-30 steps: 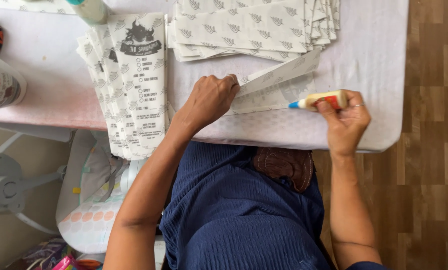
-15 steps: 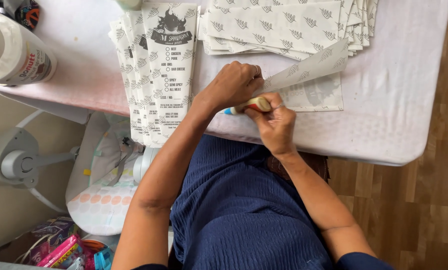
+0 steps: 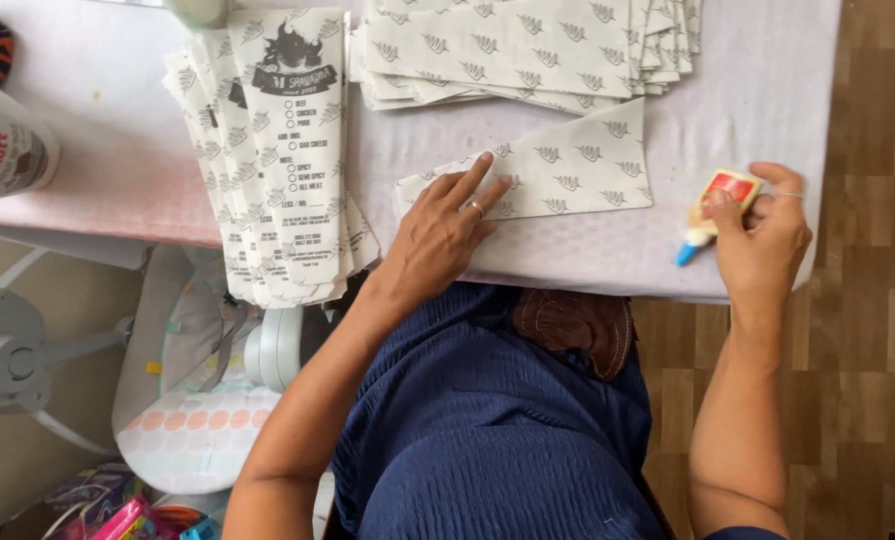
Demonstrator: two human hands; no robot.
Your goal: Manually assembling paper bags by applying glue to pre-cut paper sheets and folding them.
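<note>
Tabletop (image 3: pixel 768 100) w/ pale cover. Beyond the left hand (image 3: pixel 443 235), at the far edge: a fanned stack (image 3: pixel 528 45) of patterned paper sheets, several layers, edges staggered. To the left of that hand: a pile of bags (image 3: pixel 283 160), long and narrow, black print on the top one, near ends hanging over the tabletop edge. Further left, a white jar (image 3: pixel 8 145) lying on its side; only part in view. A pale bottle cap (image 3: pixel 198 10) just beyond the bags, cut off by the frame. Below the tabletop, left side: a white fan (image 3: pixel 8 360) and a baby seat (image 3: pixel 198 420) w/ dotted fabric. Wood floor (image 3: pixel 868 380) on the right.

Nothing lies btwn either hand and its thing.

Left hand: flat, fingers spread and pressed down on the near-left end of a folded sheet (image 3: pixel 568 170); no grip, just palm-down hold. Sheet runs from under the fingers off to the right, wider at the far-right end, lying flat just short of the stack.

Right hand (image 3: pixel 763 235): closed round a glue stick (image 3: pixel 713 210), thumb and fingers pinching it, blue tip pointing down-left twd the near tabletop edge. Stick is off the sheet, just right of its right end, over the cover. The two hands are well apart, sheet btwn them.
</note>
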